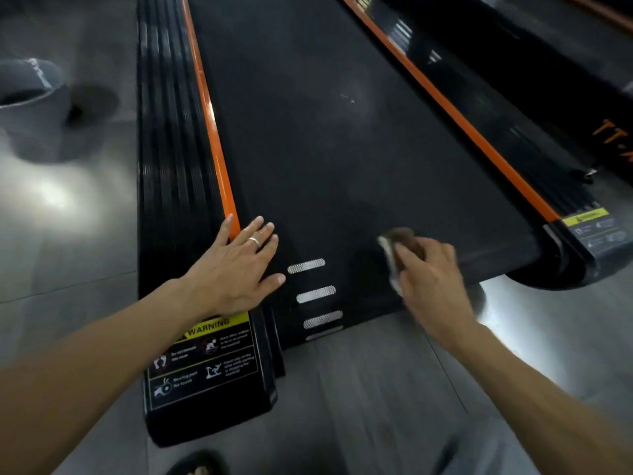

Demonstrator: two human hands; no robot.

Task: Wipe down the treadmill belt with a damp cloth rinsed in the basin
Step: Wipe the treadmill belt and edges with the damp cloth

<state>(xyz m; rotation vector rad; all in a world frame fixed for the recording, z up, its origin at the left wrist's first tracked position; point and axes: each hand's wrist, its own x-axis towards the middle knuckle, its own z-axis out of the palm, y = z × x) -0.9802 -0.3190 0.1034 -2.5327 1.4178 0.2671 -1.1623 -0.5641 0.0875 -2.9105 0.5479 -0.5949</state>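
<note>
1. The belt (342, 138) is a wide, matte black strip running from the near end toward 12 o'clock, with a faint pale smudge about midway up.
2. Orange strips (212, 132) edge it on both sides, and black ribbed side rails (168, 132) lie outside them.
3. Four short silver dashes (315, 293) sit in a column near the belt's near end, between the two hands.
4. The cloth (399, 248) is a small crumpled wad, brown with a pale edge, lying on the belt near its rear edge at about 4 o'clock of the view; it is blurred.
5. The right hand (431, 279) lies palm down on the cloth, fingers curled round it and pressing it to the belt, the forearm entering from 5 o'clock.
6. The left hand (236, 265) lies flat with fingers straight and spread, holding nothing; the fingertips reach over the orange strip onto the belt's left edge, the palm rests on the rail.
7. A ring (254, 240) shows on one left finger.
8. A yellow and black warning label (205, 354) covers the rail's end cap at 7 o'clock, just under the left wrist; a smaller one (596, 224) sits on the right end cap at 3 o'clock.
9. A grey basin (30, 94) stands on the floor (376, 389) at 10 o'clock, well apart from the treadmill.
10. A sandalled foot (200, 466) shows at 6 o'clock.
</note>
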